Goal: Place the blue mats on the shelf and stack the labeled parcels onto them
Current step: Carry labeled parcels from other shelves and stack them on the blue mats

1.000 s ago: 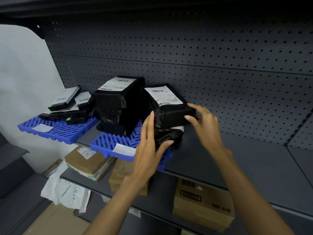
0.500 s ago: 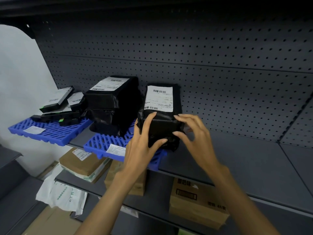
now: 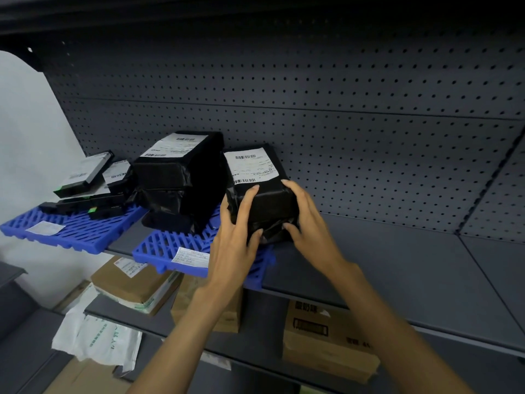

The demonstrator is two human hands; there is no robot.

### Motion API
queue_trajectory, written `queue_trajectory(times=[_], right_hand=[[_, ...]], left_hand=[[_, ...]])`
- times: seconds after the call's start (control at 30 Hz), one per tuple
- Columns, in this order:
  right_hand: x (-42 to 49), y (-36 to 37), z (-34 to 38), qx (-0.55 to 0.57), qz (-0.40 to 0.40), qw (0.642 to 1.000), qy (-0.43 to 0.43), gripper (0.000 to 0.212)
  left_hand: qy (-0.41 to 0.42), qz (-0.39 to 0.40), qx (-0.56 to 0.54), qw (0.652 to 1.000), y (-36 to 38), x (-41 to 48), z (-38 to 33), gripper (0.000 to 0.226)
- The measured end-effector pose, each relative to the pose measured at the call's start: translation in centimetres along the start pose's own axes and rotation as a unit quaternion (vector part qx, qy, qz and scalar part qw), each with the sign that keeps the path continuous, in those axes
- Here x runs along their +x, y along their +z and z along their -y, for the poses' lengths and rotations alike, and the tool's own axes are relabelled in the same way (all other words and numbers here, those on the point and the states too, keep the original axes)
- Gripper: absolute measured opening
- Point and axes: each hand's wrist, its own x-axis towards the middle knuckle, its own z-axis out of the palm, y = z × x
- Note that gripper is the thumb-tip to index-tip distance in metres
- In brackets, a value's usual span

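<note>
A black-wrapped parcel (image 3: 261, 177) with a white barcode label on top stands at the right end of a blue slatted mat (image 3: 170, 248) on the grey shelf (image 3: 397, 263). My left hand (image 3: 235, 237) grips its front left side and my right hand (image 3: 306, 220) grips its front right corner. A taller stack of black labeled parcels (image 3: 179, 169) stands just left of it on the same mat. A second blue mat (image 3: 71, 231) further left carries several flat black parcels (image 3: 85, 180).
A perforated grey back panel (image 3: 341, 109) closes the shelf behind. Bare shelf surface stretches to the right of the mats. On the lower shelf lie brown cardboard boxes (image 3: 326, 342), a brown padded parcel (image 3: 133, 282) and a white mailer bag (image 3: 96, 336).
The right parcel was turned from skewed to square and set down on the mat. Both hands shifted from its top edges to its front sides.
</note>
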Motion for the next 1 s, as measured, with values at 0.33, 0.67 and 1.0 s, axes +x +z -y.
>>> queue_trajectory(times=[0.33, 0.67, 1.0], right_hand=[[2.9, -0.2, -0.8, -0.045, 0.037, 0.998, 0.003, 0.101], [1.6, 1.5, -0.9, -0.04, 0.012, 0.999, 0.029, 0.115], [1.4, 2.4, -0.4, -0.088, -0.028, 0.995, 0.036, 0.111]], left_hand=[[0.045, 0.006, 0.004, 0.999, 0.5, 2.4, 2.0, 0.101], [0.183, -0.01, 0.321, 0.929, 2.7, 1.9, 3.7, 0.116], [0.216, -0.027, 0.322, 0.921, 2.9, 2.7, 5.6, 0.116]])
